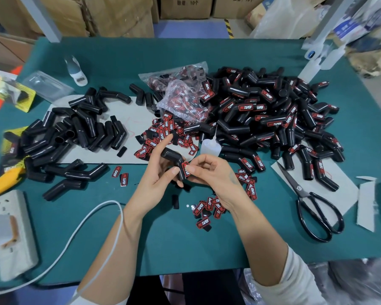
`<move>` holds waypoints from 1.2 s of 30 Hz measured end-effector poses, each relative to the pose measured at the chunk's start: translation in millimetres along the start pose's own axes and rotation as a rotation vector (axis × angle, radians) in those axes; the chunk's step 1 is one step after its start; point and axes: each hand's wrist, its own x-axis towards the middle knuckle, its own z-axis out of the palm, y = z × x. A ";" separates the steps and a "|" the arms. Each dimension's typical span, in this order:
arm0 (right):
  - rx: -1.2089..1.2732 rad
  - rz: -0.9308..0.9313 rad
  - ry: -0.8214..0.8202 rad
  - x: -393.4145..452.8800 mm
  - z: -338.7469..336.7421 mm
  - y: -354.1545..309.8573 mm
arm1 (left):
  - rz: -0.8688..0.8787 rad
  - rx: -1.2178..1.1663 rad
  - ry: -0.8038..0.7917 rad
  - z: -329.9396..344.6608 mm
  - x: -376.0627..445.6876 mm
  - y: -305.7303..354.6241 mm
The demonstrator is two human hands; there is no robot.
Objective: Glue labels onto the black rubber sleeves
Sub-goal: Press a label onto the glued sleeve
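My left hand (156, 175) grips a bent black rubber sleeve (171, 155) above the green table (185, 245). My right hand (209, 172) pinches a red-and-black label (185, 170) against the sleeve's lower leg. A small clear glue bottle (209, 146) stands just behind the hands. Unlabelled black sleeves (75, 133) are heaped at the left, labelled ones (273, 115) at the right. Loose labels (163, 135) lie behind the hands, and more loose labels (207, 212) lie under my right wrist.
Black scissors (312, 208) lie at the right on grey card. A plastic bag of labels (180, 95) sits at centre back. A power strip (11, 234) with a white cable (92, 230) is at the left, beside a yellow knife (2, 179). Cardboard boxes stand behind.
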 end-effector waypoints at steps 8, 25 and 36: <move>-0.014 -0.012 0.010 -0.2 -0.2 1.3 | 0.003 0.007 0.016 0.0 -0.6 -0.5; -0.074 -0.028 0.039 -0.4 1.6 2.6 | 0.004 -0.007 0.009 1.7 -0.1 1.0; -0.096 -0.046 0.043 -1.1 1.4 3.7 | 0.002 -0.032 0.008 1.8 0.6 -2.6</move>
